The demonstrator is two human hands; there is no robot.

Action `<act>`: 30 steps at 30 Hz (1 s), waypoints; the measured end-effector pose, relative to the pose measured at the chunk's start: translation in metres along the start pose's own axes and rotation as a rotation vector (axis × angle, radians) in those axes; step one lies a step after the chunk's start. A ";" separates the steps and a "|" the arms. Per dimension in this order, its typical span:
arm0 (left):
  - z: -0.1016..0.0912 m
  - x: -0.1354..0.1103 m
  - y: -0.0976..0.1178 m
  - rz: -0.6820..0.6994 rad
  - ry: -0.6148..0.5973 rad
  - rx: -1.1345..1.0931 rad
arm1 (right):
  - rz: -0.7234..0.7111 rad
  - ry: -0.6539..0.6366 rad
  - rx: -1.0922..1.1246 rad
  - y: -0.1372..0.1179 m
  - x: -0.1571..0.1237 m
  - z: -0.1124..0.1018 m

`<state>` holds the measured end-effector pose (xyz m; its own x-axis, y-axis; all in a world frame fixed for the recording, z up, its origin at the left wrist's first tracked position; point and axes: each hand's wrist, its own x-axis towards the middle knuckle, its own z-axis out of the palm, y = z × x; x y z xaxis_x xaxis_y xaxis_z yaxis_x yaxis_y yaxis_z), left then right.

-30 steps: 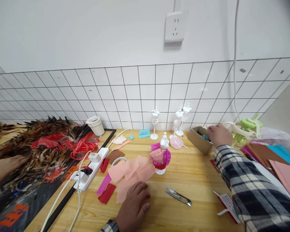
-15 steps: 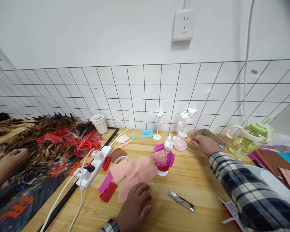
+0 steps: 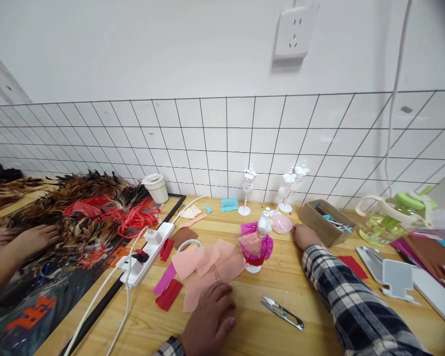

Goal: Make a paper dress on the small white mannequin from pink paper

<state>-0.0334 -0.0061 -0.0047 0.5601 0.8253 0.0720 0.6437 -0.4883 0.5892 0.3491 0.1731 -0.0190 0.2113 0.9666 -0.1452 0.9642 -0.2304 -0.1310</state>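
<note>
Here, right of the dressed mannequin (image 3: 257,243), the pink dish (image 3: 281,224) likely handles light and stiff, best pinched by its rim; the right hand (image 3: 306,237) curls beside it, any hold unclear. Left of the mannequin, the empty, half-open left hand (image 3: 210,316) touches peach sheets (image 3: 207,264), presumably soft and tearable.
</note>
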 end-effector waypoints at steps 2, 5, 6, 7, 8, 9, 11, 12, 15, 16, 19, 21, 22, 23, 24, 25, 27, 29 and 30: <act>0.000 0.000 0.001 -0.001 0.010 -0.008 | 0.021 -0.014 -0.004 0.006 -0.005 -0.014; 0.001 0.000 0.001 0.008 0.020 -0.015 | 0.116 0.075 -0.016 0.028 -0.012 -0.051; 0.001 0.000 0.002 0.009 0.021 -0.018 | 0.224 0.184 -0.002 0.038 -0.014 -0.065; 0.001 0.000 0.002 0.008 0.021 -0.021 | 0.294 0.256 0.017 0.048 -0.014 -0.078; 0.000 0.000 0.003 0.005 0.021 -0.025 | 0.334 0.284 0.021 0.058 -0.015 -0.090; 0.000 0.000 0.004 0.001 0.023 -0.029 | 0.313 0.259 0.017 0.067 -0.015 -0.100; -0.001 0.000 0.005 -0.008 0.031 -0.037 | 0.279 0.203 0.012 0.083 -0.015 -0.111; -0.001 0.000 0.005 -0.010 0.034 -0.039 | 0.260 0.192 0.012 0.089 -0.015 -0.113; -0.001 0.001 0.005 -0.005 0.039 -0.041 | 0.242 0.248 0.029 0.099 -0.018 -0.111; -0.001 0.001 0.005 -0.001 0.041 -0.039 | 0.245 0.279 0.043 0.101 -0.021 -0.110; 0.001 0.002 0.004 0.003 0.058 -0.023 | 0.224 0.354 0.091 0.104 -0.042 -0.105; 0.002 0.003 0.004 0.002 0.066 -0.008 | 0.128 0.344 0.133 0.106 -0.067 -0.097; 0.002 0.003 0.004 0.000 0.067 0.002 | 0.054 0.302 0.164 0.107 -0.083 -0.091; 0.002 0.004 0.004 0.002 0.060 0.010 | -0.037 0.247 0.202 0.109 -0.101 -0.083; 0.002 0.004 0.004 0.006 0.054 0.018 | -0.135 0.172 0.241 0.110 -0.119 -0.074; 0.002 0.005 0.004 0.009 0.054 0.026 | -0.200 0.094 0.271 0.111 -0.138 -0.063; 0.002 0.005 0.004 0.017 0.057 0.046 | -0.259 0.027 0.290 0.114 -0.173 -0.041; 0.003 0.006 0.005 0.023 0.053 0.084 | -0.317 -0.018 0.256 0.116 -0.200 -0.020; 0.003 0.007 0.007 0.025 0.050 0.106 | -0.316 -0.004 0.228 0.117 -0.210 -0.012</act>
<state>-0.0231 -0.0051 -0.0026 0.5515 0.8244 0.1271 0.6829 -0.5337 0.4988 0.4198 -0.0551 0.0075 -0.0918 0.9935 -0.0667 0.9211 0.0593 -0.3848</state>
